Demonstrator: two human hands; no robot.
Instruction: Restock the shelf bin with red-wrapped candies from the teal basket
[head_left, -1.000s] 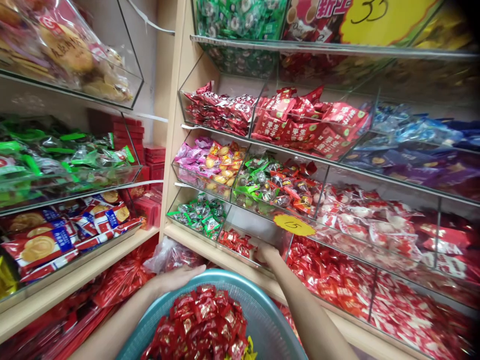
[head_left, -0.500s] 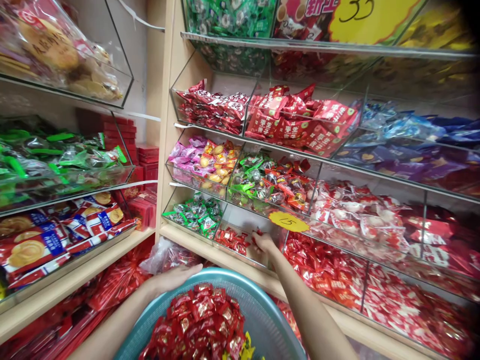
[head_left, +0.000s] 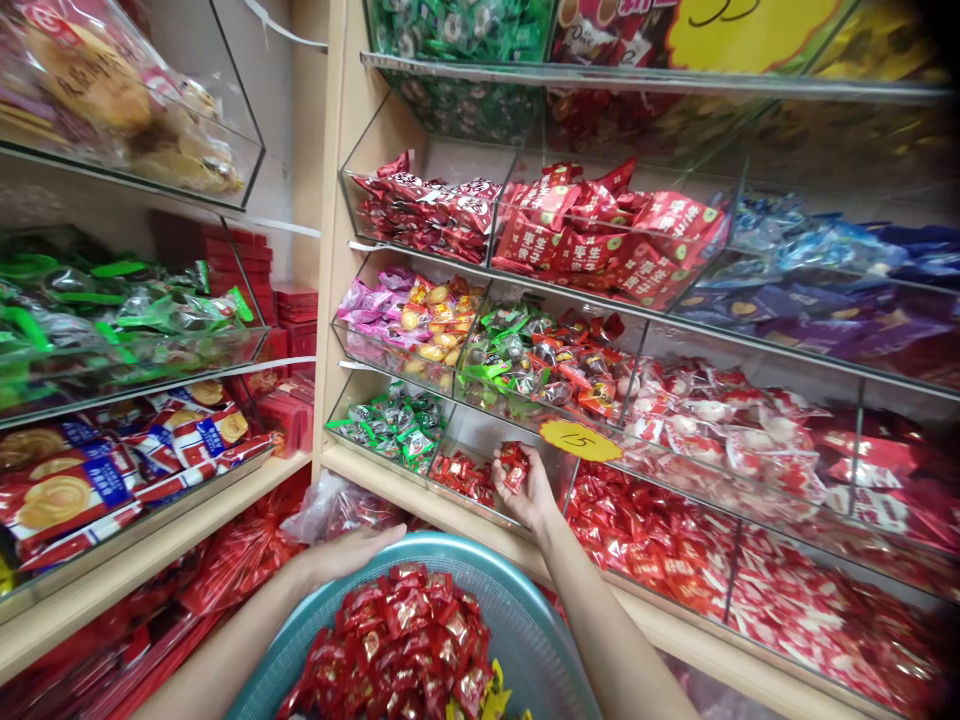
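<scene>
Right hand [head_left: 527, 492] is closed around a few red-wrapped sweets [head_left: 514, 466], held at the clear bin [head_left: 480, 440] just beyond the teal basket [head_left: 517, 610]. Left hand [head_left: 352, 550] lies flat, ungripping, on the basket's far rim. Judged mid-transfer between basket and bin; the next move calls for a firm grip so nothing drops between them.

Small red foil-wrapped candies [head_left: 514, 466]: a few pieces, bunched, gripped in the fingers of the right hand [head_left: 529, 492] inside a clear acrylic shelf bin [head_left: 480, 432]. Round teal perforated plastic basket [head_left: 517, 612]: set low in front of the bin, loaded with a heap of red wrapped sweets [head_left: 405, 640]. The left hand [head_left: 352, 550] lies over its far rim.
</scene>
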